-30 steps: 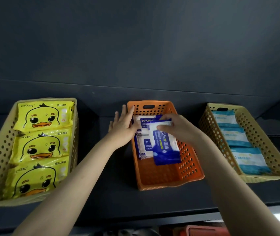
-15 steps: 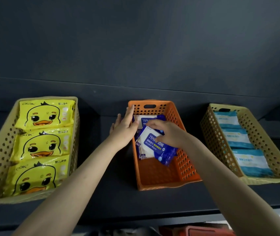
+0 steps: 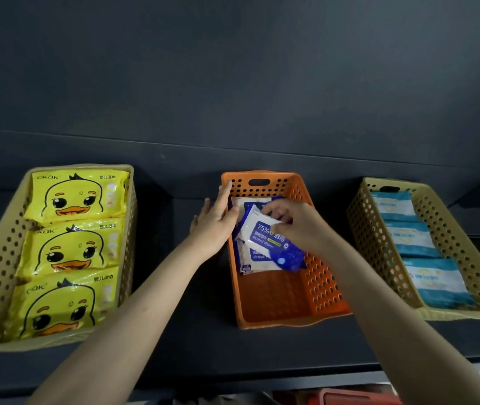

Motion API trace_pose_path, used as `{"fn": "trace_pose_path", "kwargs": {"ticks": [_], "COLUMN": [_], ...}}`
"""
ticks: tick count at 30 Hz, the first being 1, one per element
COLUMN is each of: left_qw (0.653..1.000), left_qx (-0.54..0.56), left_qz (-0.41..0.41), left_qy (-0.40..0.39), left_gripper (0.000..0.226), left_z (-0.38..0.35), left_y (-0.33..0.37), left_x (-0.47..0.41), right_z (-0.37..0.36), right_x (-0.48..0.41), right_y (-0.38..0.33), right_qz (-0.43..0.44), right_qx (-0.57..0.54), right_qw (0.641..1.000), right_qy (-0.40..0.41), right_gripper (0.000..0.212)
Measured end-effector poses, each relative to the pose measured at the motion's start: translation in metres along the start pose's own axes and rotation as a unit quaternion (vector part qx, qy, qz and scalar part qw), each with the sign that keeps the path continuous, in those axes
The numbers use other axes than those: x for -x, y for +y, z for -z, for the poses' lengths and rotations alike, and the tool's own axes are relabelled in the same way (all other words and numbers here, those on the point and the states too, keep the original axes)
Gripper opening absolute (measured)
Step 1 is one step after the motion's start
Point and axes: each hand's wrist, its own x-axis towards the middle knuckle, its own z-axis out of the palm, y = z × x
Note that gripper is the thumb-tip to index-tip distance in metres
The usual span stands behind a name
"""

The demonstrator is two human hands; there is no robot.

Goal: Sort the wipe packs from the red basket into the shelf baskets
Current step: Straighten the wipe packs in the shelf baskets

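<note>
Orange perforated plastic basket (image 3: pixel 323 285) sits in the middle of the dark shelf (image 3: pixel 189 340), its near half bare. The person's right hand (image 3: pixel 300 226) pinches a blue-and-white alcohol wipe pack (image 3: pixel 268 238) at its far edge. The pack is tilted inside the basket's far half and lies over two more blue-and-white packs (image 3: pixel 255 261) on the basket floor. The left hand (image 3: pixel 215 220) is released, its fingers straight and laid against the outside of the orange basket's left wall near the far corner, grasping nothing.

To the left, well apart, a pale yellow perforated basket (image 3: pixel 129 258) holds three yellow duck-print wipe packs (image 3: pixel 75 194) in a row. To the right, a second pale yellow perforated basket (image 3: pixel 379 247) holds three teal-and-white wipe packs (image 3: pixel 411 238) in a row. Below the shelf's front edge, part of a red basket (image 3: pixel 350 398) shows.
</note>
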Motion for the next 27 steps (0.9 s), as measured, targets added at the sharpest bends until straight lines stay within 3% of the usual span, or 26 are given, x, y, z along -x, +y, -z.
{"fn": "trace_pose_path", "kwargs": {"ticks": [3,6,8,12,16,18,21,24,27], "left_qw": [1.0,1.0,1.0,1.0,1.0,0.999,0.97,0.946,0.931], "left_qx": [0.012,0.014,0.011,0.008,0.024,-0.036,-0.233,-0.285,-0.3], "left_qz": [0.002,-0.002,-0.003,-0.005,-0.004,0.01,-0.031,-0.089,-0.092], "left_qy": [-0.001,-0.003,-0.001,0.003,0.006,0.008,0.066,0.129,0.188], "left_gripper": [0.057,0.056,0.055,0.055,0.055,0.055,0.062,0.063,0.059], "left_z": [0.0,0.002,0.002,0.002,0.001,0.003,0.02,0.057,0.113], "left_y": [-0.001,0.0,0.002,0.001,0.004,0.011,0.021,0.011,-0.018], "left_x": [0.0,0.001,0.001,0.001,0.003,0.007,0.02,0.038,0.06], "right_z": [0.023,0.015,0.0,-0.013,-0.018,-0.015,-0.001,0.01,0.004], "right_x": [-0.008,-0.016,-0.018,-0.005,0.01,0.007,0.004,0.004,-0.003], "right_y": [-0.005,-0.004,0.001,0.013,0.016,0.014,-0.001,-0.027,-0.065], "right_qz": [-0.002,0.016,0.033,0.028,0.009,0.02,0.062,0.126,0.184], "right_qx": [-0.017,0.015,0.049,0.109,0.091,0.086,0.042,-0.012,-0.025], "right_qw": [0.989,0.983,0.985,0.993,0.995,0.996,0.996,0.989,0.979], "right_qy": [-0.146,-0.181,-0.16,-0.034,-0.035,-0.016,0.039,0.074,0.086], "right_gripper": [0.035,0.035,0.033,0.037,0.045,0.043,0.037,0.03,0.029]}}
